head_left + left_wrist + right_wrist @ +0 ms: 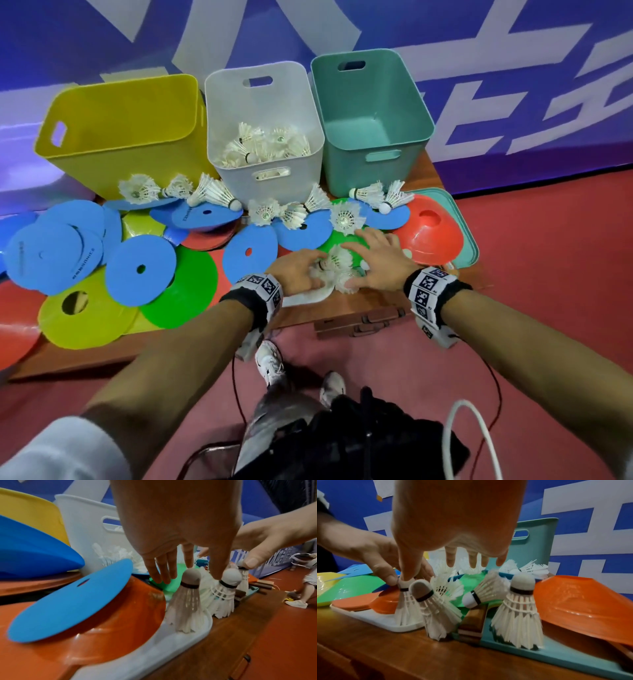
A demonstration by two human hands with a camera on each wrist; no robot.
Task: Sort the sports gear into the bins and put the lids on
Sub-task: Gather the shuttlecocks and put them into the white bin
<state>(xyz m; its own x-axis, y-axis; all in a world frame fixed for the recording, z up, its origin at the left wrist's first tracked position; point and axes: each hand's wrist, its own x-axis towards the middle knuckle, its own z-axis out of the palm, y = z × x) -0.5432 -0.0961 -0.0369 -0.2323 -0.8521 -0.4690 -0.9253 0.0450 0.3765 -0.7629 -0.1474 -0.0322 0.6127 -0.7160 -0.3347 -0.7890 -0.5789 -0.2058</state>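
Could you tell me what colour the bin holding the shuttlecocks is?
White bin; the head view shows it best, between the yellow and teal ones.

Indoor sports hall or court. Red rubbery sports floor point(548, 274); blue banner wall with large white lettering point(513, 68) right behind. Low brown wooden bench-like table point(385, 649) piled with white feather shuttlecocks point(205, 195) and flat blue, green, yellow, orange plastic marker discs point(140, 270). Another person in white trainers point(296, 603) stands on same floor.
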